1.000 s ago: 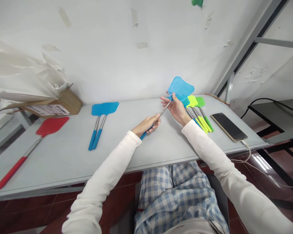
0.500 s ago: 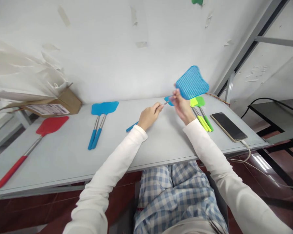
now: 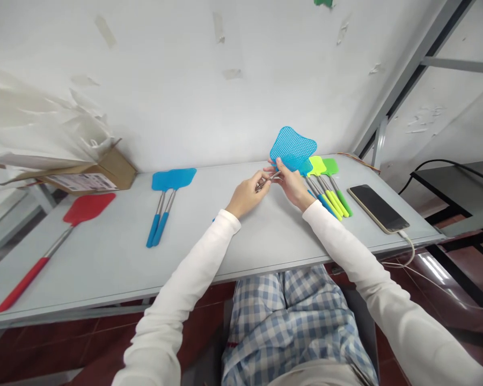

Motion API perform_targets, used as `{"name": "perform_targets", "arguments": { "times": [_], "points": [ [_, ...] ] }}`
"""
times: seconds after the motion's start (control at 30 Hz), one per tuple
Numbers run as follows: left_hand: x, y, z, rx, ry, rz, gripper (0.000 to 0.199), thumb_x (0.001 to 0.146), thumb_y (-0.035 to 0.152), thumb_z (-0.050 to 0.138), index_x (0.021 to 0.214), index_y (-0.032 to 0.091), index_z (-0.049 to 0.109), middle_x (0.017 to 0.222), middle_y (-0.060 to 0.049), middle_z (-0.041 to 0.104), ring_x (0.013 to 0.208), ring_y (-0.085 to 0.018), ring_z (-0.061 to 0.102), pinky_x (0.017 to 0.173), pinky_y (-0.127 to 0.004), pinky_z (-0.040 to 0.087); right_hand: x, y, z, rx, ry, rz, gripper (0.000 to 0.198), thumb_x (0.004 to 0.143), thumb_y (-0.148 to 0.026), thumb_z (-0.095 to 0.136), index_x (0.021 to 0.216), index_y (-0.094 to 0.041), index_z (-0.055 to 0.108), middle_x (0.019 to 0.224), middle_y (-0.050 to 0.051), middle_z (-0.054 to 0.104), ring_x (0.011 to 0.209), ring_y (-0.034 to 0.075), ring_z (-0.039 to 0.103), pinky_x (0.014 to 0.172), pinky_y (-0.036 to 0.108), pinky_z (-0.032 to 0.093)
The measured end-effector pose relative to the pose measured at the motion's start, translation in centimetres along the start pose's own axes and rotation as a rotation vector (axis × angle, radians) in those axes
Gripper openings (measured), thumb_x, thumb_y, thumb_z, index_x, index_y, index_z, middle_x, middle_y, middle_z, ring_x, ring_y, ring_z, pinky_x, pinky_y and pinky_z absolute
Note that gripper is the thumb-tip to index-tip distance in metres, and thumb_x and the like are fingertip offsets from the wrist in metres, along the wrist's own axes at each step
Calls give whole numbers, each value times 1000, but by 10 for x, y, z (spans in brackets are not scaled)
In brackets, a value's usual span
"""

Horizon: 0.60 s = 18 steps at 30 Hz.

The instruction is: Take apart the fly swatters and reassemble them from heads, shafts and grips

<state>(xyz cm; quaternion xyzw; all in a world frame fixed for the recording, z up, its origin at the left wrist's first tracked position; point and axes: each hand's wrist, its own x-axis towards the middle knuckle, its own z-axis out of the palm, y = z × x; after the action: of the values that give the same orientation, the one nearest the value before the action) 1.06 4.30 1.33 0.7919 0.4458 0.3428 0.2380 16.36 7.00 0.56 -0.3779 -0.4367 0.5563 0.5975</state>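
Note:
A blue fly swatter (image 3: pixel 292 147) with a mesh head and a metal rod is held above the grey table (image 3: pixel 104 257) between both hands. My right hand (image 3: pixel 290 182) pinches the rod just under the head. My left hand (image 3: pixel 247 195) grips the rod lower down, close to the right hand; its blue handle is mostly hidden behind my left wrist. Both hands hover near the table's far middle.
Several green and yellow-green swatters (image 3: pixel 329 185) lie right of my hands, beside a phone (image 3: pixel 377 208) on a cable. Two blue swatters (image 3: pixel 165 201) lie left of centre, a red swatter (image 3: pixel 52 241) further left, a cardboard box (image 3: pixel 92 174) against the wall.
The swatter head came down and left from its raised position. My left hand slid up the rod toward the right hand, and less rod now shows between them.

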Motion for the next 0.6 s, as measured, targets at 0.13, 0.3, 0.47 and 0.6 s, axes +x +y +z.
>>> {"name": "perform_targets", "arguments": {
  "times": [0.13, 0.3, 0.47, 0.6],
  "points": [
    [-2, -3, -2, 33, 3, -6, 24, 94, 41, 45, 101, 22, 58, 74, 3, 59, 63, -12, 48, 65, -23, 33, 2, 10, -8, -182, -17, 201, 32, 86, -48, 63, 75, -18, 63, 55, -1, 60, 39, 7, 43, 39, 22, 29],
    [-3, -9, -5, 111, -22, -31, 29, 96, 43, 42, 108, 23, 59, 79, 2, 63, 65, -13, 51, 66, -23, 32, -2, 16, -15, -311, -80, 402, 30, 93, -41, 52, 74, -19, 61, 45, -3, 50, 32, 7, 29, 36, 23, 17],
    [-6, -8, -6, 169, -13, -45, 33, 97, 40, 38, 117, 25, 58, 76, 2, 61, 65, -14, 52, 65, -24, 32, 0, 18, -15, -205, -67, 302, 45, 94, -55, 48, 69, -19, 60, 48, -5, 42, 41, 9, 35, 43, 24, 29],
    [-11, 1, -5, 199, 23, -48, 31, 95, 41, 43, 113, 26, 63, 64, 5, 52, 61, -12, 50, 63, -22, 31, 6, 22, -12, -129, 3, 109, 48, 87, -65, 54, 67, -22, 60, 52, -6, 42, 48, 10, 38, 51, 25, 34]
  ]
}}
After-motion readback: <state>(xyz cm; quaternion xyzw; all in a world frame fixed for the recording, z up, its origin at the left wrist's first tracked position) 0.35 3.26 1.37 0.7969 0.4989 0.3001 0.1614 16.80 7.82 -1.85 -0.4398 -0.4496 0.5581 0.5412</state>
